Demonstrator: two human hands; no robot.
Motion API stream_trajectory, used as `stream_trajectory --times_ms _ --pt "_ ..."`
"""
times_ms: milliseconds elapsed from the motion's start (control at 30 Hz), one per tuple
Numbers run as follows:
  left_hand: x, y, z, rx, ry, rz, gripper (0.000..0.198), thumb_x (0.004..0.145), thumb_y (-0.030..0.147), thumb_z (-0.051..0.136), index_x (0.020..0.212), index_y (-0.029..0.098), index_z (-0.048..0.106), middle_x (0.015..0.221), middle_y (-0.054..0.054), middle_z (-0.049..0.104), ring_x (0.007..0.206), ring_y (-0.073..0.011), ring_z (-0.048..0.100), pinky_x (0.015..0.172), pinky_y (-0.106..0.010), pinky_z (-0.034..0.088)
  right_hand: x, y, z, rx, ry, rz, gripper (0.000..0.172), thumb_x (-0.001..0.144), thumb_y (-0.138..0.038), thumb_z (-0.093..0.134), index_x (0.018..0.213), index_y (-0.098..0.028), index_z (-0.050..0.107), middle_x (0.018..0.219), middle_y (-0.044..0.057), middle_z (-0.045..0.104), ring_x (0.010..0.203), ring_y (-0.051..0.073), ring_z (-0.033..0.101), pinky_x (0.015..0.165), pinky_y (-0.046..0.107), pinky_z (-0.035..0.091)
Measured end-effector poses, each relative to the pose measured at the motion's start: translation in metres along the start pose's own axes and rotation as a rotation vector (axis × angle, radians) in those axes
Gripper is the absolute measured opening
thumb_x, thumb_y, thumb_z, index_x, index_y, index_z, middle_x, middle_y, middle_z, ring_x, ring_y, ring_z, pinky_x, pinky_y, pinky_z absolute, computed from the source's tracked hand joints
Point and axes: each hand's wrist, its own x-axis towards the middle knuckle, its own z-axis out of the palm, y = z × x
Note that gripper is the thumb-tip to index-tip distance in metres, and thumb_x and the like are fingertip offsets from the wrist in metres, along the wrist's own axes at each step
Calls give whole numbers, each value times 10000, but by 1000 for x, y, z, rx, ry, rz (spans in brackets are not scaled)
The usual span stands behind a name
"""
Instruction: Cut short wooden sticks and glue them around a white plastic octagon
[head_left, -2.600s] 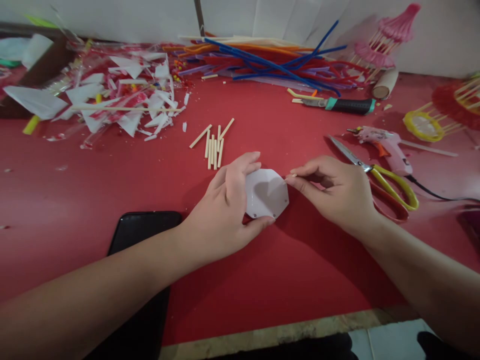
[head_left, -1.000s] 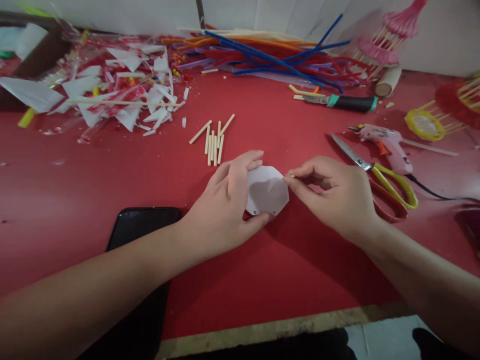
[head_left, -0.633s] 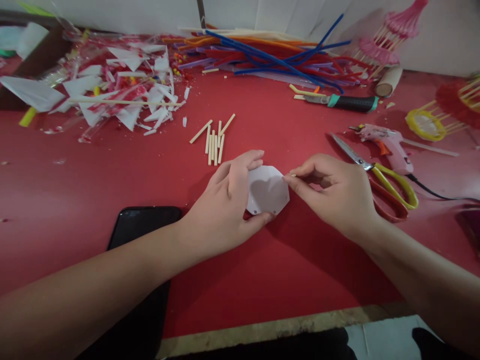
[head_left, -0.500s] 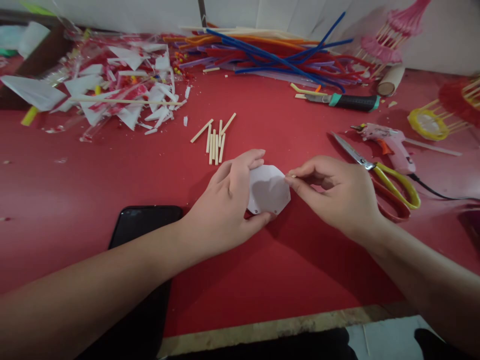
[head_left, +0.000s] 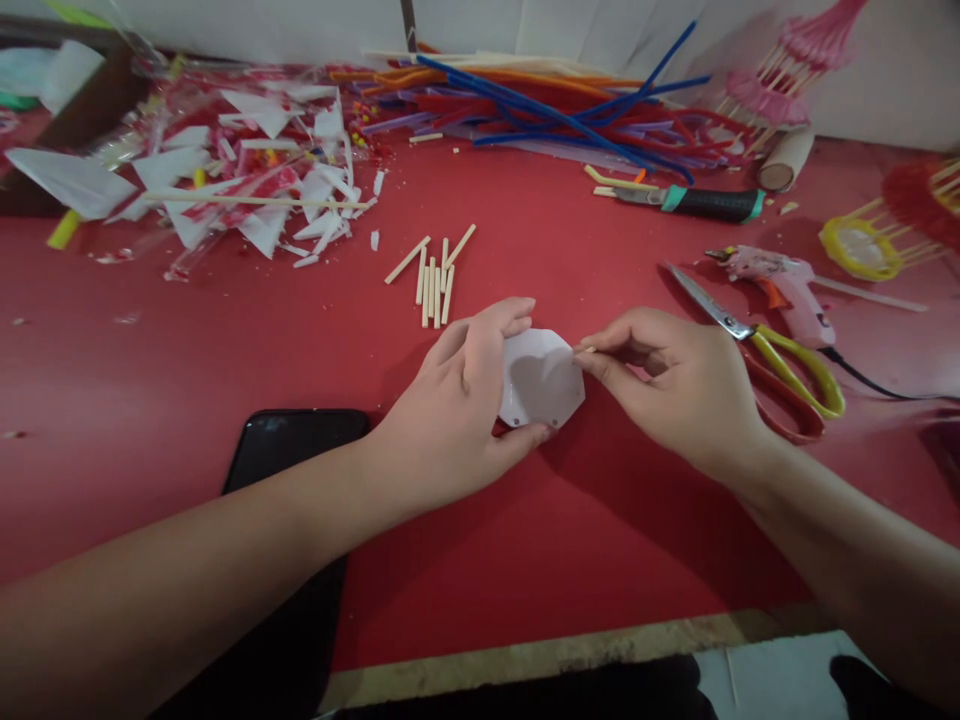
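Note:
A small white many-sided paper piece (head_left: 541, 375) with little holes along its edge lies between my hands, above the red table. My left hand (head_left: 465, 400) grips it from the left, thumb at the lower edge and fingers over the far side. With thumb and forefinger, my right hand (head_left: 667, 385) pinches a short wooden stick (head_left: 589, 350) at the paper's right edge. Fingertips hide most of that stick, so I cannot tell whether it passes through a hole. Several cut wooden sticks (head_left: 435, 280) lie loose just beyond my left hand.
Scissors (head_left: 750, 335) and a pink glue gun (head_left: 780, 285) lie right of my right hand. Further back are a cutter (head_left: 705, 203), pipe cleaners (head_left: 525, 100) and paper scraps (head_left: 262, 180). A black phone (head_left: 292, 450) lies under my left forearm.
Everything has shifted very slightly rightward in the view. Both hands keep the same hold on the paper piece and the stick.

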Motion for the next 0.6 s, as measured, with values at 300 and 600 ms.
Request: stream_trajectory --times_ms 300,600 --pt "0 0 1 7 -13 -32 830 790 417 773 1403 191 262 1458 -225 478 1389 -411 444 1097 -584 433 3 1 1 -59 9 7 190 845 -262 708 721 -238 566 731 -3 743 655 168 701 553 279 511" --pt "0 -1 1 -10 -6 -24 807 801 418 757 1407 223 260 1448 -203 485 1402 -411 435 1088 -589 444 1 2 -1 -4 -36 20 72 857 -205 683 810 -237 639 853 11 783 752 185 738 623 293 551"
